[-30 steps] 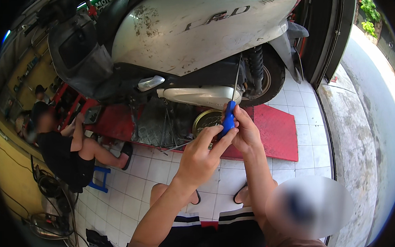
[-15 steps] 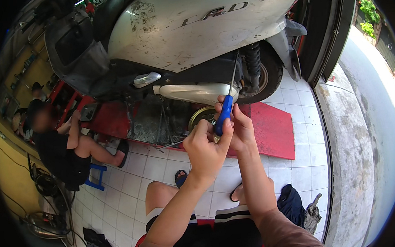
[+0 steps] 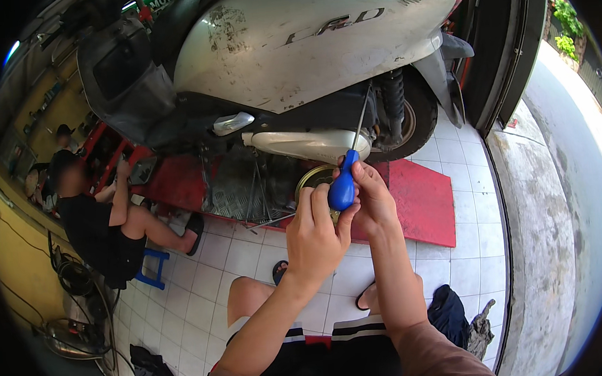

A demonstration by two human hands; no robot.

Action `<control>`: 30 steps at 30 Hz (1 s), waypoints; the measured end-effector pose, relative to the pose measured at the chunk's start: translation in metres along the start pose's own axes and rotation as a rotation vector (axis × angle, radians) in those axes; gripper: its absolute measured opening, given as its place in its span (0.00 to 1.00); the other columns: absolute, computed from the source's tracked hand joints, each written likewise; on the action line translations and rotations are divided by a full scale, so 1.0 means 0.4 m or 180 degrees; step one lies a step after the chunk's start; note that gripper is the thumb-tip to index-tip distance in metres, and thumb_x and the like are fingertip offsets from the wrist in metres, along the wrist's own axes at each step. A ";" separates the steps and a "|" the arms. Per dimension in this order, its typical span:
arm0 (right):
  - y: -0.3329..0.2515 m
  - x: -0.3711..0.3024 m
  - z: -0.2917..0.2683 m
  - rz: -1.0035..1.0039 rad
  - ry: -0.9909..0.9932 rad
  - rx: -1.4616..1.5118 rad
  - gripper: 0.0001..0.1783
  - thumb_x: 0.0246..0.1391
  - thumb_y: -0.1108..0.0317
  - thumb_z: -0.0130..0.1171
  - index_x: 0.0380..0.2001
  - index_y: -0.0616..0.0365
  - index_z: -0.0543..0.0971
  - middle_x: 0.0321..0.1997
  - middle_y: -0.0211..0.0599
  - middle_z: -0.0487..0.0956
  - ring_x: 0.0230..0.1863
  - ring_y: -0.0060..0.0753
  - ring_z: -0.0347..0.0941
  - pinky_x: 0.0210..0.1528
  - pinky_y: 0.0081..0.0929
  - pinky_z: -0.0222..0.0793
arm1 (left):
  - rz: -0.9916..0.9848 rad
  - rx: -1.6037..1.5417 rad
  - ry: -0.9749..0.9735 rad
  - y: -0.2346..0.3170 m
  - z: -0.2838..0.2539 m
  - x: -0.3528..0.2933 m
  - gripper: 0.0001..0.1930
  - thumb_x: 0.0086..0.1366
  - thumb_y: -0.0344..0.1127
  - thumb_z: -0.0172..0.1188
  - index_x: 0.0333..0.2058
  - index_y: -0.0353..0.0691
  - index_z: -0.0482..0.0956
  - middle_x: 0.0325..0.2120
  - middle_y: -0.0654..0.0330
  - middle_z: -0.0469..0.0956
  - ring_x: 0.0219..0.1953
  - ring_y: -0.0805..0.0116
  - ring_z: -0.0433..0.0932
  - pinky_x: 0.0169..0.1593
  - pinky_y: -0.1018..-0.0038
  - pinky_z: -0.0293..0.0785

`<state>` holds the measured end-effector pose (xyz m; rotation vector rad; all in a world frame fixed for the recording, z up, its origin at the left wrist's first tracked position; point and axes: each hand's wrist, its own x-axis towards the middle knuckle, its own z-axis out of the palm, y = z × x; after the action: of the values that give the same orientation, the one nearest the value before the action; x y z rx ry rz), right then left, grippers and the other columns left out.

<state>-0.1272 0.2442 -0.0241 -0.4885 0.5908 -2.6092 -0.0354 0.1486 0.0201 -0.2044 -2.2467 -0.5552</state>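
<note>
1. Blue and bulbous, the handle of a screwdriver (image 3: 342,189) sits between two bare hands in front of a grey-silver scooter (image 3: 293,57), seen from my remote post through the head camera.
2. The right hand (image 3: 376,200) holds the handle's upper part, thumb and fingertips closed near the spot where the metal shaft (image 3: 361,122) begins.
3. The left hand (image 3: 316,239) is bent narrowly about the handle's rounded lower end; I cannot tell from here whether its fingers grip or only touch.
4. The shaft slants up and to the right, its far end by the dark plastic below the scooter's side panel, just left of the rear shock absorber (image 3: 393,99). I cannot make out whether the tip makes contact.
5. Under the scooter, a red platform (image 3: 423,205) spreads over white floor tiles (image 3: 478,205); a round tin (image 3: 304,181) shows partly behind the left hand.
6. Dark cloth (image 3: 449,315) lies crumpled on the tiles, to the right of the legs.
7. At left, a second person (image 3: 97,235) in black sits on a blue stool (image 3: 153,267), hands raised; what they hold is too small for me to tell.
</note>
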 end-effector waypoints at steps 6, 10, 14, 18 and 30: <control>0.001 0.009 -0.018 0.0261 -0.0683 0.0671 0.24 0.59 0.66 0.58 0.54 0.67 0.67 0.47 0.41 0.76 0.25 0.12 0.63 0.21 0.09 0.59 | -0.0740 -0.0939 0.0027 0.001 0.038 -0.003 0.20 0.70 0.46 0.47 0.31 0.32 0.74 0.18 0.57 0.69 0.17 0.64 0.71 0.21 0.72 0.68; 0.018 0.023 -0.031 0.0172 -0.0533 0.0742 0.18 0.59 0.66 0.58 0.49 0.66 0.71 0.42 0.44 0.78 0.21 0.11 0.62 0.21 0.09 0.58 | -0.2874 -0.3002 -0.0656 0.012 0.013 0.001 0.27 0.74 0.46 0.37 0.22 0.32 0.71 0.10 0.59 0.64 0.15 0.72 0.65 0.19 0.73 0.63; 0.012 0.013 -0.057 0.0222 -0.0097 -0.0028 0.20 0.58 0.57 0.60 0.43 0.63 0.73 0.33 0.33 0.76 0.19 0.08 0.59 0.20 0.07 0.57 | -0.0590 -0.0659 -0.0402 0.032 -0.027 0.011 0.17 0.69 0.41 0.50 0.31 0.30 0.70 0.17 0.56 0.70 0.17 0.65 0.68 0.24 0.68 0.67; 0.002 0.003 -0.024 0.0087 -0.0086 0.0160 0.20 0.59 0.56 0.59 0.43 0.63 0.73 0.31 0.31 0.73 0.20 0.08 0.59 0.21 0.06 0.58 | -0.0823 -0.0558 -0.0872 0.033 0.000 -0.005 0.13 0.67 0.38 0.53 0.36 0.29 0.71 0.19 0.49 0.70 0.20 0.49 0.72 0.28 0.60 0.70; -0.015 0.010 -0.089 0.0140 -0.0174 0.0206 0.20 0.59 0.61 0.59 0.46 0.68 0.73 0.28 0.32 0.76 0.18 0.11 0.62 0.22 0.07 0.61 | -0.0438 -0.0704 -0.0860 0.045 -0.020 0.010 0.20 0.73 0.47 0.41 0.37 0.33 0.70 0.21 0.51 0.72 0.20 0.51 0.75 0.22 0.64 0.69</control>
<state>-0.1472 0.2590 -0.0504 -0.5184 0.4923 -2.5559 -0.0271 0.1611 0.0336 -0.2502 -2.4709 -0.8977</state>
